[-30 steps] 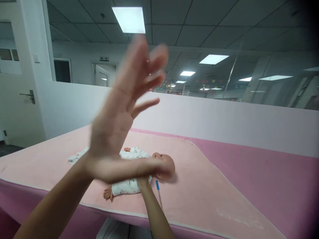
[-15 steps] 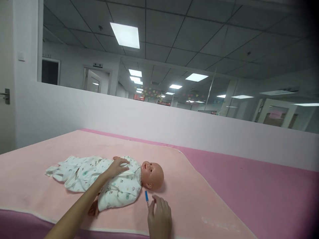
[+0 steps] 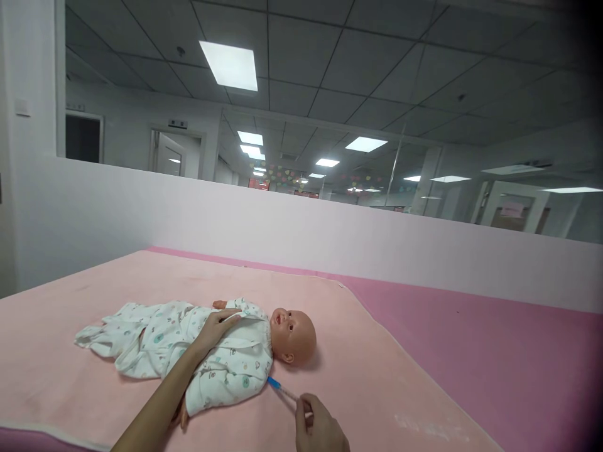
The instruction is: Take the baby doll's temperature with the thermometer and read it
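A baby doll (image 3: 293, 336) lies on its back with its head to the right, dressed in a white printed outfit (image 3: 226, 370). Across the doll's body reaches my left hand (image 3: 217, 329), its fingers closed at the front edge of the outfit near the chest, where the cloth is raised a little. My right hand (image 3: 321, 424) pinches the rear end of a slim rod with a blue tip (image 3: 287, 393), which looks like a thermometer. That blue tip points up and left, close to the doll's near shoulder and below its head. My right fingertips are partly hidden.
Under the doll is a peach-coloured mat (image 3: 367, 389) with a pale edge, over a pink surface (image 3: 471, 339). A low white wall (image 3: 282, 220) with a glass window above it stands behind. Whitish marks show on the mat at the lower right.
My right hand has closed on the rod and moved right and down; the rod now slants with its tip nearer the doll's shoulder. My left fingers have closed on the outfit's edge.
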Action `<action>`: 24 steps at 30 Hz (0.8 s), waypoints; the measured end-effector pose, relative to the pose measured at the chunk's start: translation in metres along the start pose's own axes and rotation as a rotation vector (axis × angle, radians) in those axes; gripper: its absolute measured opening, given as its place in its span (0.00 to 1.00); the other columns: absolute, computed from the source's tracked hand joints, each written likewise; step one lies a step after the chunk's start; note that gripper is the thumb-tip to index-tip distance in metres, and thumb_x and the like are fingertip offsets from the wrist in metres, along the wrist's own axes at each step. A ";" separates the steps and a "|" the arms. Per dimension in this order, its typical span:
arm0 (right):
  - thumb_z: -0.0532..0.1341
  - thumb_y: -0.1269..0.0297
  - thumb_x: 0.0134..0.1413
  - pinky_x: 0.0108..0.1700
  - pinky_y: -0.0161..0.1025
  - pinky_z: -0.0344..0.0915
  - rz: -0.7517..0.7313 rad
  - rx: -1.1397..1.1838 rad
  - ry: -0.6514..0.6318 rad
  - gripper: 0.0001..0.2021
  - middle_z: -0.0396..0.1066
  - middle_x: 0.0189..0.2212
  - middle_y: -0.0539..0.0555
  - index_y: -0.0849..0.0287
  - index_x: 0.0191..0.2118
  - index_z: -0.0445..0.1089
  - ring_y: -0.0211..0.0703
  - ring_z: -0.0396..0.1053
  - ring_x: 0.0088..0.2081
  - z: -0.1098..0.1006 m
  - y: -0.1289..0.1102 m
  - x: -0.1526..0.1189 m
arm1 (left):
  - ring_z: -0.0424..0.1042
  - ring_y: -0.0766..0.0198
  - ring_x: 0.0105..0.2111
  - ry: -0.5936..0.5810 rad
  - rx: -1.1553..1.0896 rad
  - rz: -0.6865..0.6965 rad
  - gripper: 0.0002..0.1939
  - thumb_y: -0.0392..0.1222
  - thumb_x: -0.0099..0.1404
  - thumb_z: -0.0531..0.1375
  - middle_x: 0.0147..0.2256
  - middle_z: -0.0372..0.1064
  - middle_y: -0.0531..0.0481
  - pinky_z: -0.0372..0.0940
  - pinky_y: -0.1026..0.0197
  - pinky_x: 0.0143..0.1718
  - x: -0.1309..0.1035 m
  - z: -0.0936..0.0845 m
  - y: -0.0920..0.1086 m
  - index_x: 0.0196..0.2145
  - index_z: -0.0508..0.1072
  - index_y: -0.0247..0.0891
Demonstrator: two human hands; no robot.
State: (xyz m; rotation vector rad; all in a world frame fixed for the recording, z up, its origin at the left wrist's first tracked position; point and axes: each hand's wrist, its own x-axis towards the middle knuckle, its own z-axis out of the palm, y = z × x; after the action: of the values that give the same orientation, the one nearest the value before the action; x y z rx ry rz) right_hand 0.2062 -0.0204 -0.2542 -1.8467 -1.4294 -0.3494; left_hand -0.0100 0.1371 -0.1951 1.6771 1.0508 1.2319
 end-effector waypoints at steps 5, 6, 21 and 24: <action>0.46 0.61 0.58 0.25 0.31 0.57 -0.174 0.310 0.193 0.14 0.70 0.23 0.50 0.54 0.29 0.67 0.37 0.67 0.23 -0.033 -0.066 0.038 | 0.63 0.56 0.50 0.036 -0.093 -0.024 0.26 0.58 0.51 0.57 0.46 0.69 0.50 0.59 0.57 0.54 0.000 -0.004 -0.003 0.41 0.73 0.36; 0.47 0.62 0.58 0.25 0.31 0.57 -0.206 0.343 0.225 0.14 0.70 0.23 0.50 0.55 0.29 0.67 0.36 0.67 0.23 -0.037 -0.078 0.047 | 0.63 0.56 0.50 0.040 -0.099 -0.019 0.26 0.58 0.52 0.56 0.46 0.68 0.50 0.59 0.58 0.54 0.000 -0.005 -0.003 0.41 0.73 0.36; 0.49 0.79 0.53 0.27 0.32 0.57 -0.283 -0.132 -0.307 0.11 0.71 0.29 0.56 0.63 0.31 0.66 0.40 0.69 0.30 0.063 -0.120 0.125 | 0.66 0.57 0.46 -0.103 0.003 -0.020 0.21 0.56 0.47 0.61 0.41 0.71 0.47 0.61 0.60 0.51 -0.001 -0.004 0.006 0.32 0.77 0.35; 0.48 0.81 0.52 0.27 0.32 0.59 -0.276 -0.165 -0.329 0.11 0.70 0.29 0.60 0.65 0.36 0.65 0.43 0.70 0.31 0.074 -0.126 0.129 | 0.70 0.60 0.41 -0.170 0.196 -0.070 0.25 0.58 0.55 0.51 0.36 0.73 0.46 0.64 0.62 0.45 0.012 -0.008 0.010 0.34 0.75 0.33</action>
State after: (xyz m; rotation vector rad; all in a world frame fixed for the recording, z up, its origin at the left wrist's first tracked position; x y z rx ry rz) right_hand 0.1179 0.1328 -0.1737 -1.9029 -1.9416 -0.3161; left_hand -0.0138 0.1458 -0.1808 1.8411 1.1438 0.9483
